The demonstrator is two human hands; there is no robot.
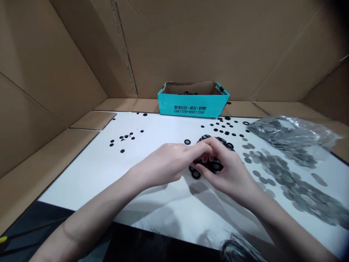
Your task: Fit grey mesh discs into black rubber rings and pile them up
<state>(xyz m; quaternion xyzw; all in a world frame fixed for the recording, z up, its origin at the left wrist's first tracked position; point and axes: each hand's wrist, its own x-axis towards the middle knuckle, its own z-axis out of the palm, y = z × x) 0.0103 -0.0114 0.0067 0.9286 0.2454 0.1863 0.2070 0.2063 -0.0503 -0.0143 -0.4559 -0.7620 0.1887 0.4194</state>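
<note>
The left hand [165, 165] and right hand [229, 174] are curled inward and clenched on a heap of black rubber rings [211, 165], fingertips meeting, though which rings they pinch is hidden. One loose ring [187, 142] lies just off the heap at 11 o'clock. Roughly ten small black pieces [121, 140] sit at 10 o'clock on the white worktop [81, 185]. At 12 o'clock stands one teal cardboard box [174, 105], with more black rings [187, 93] inside. One clear plastic bag [289, 134] of silver metal washers lies at 2 o'clock, and too many loose silver washers [286, 178] to count spread at 3 o'clock. Rings could slip from the fingertips and roll away; a knock could spill the bag.
</note>
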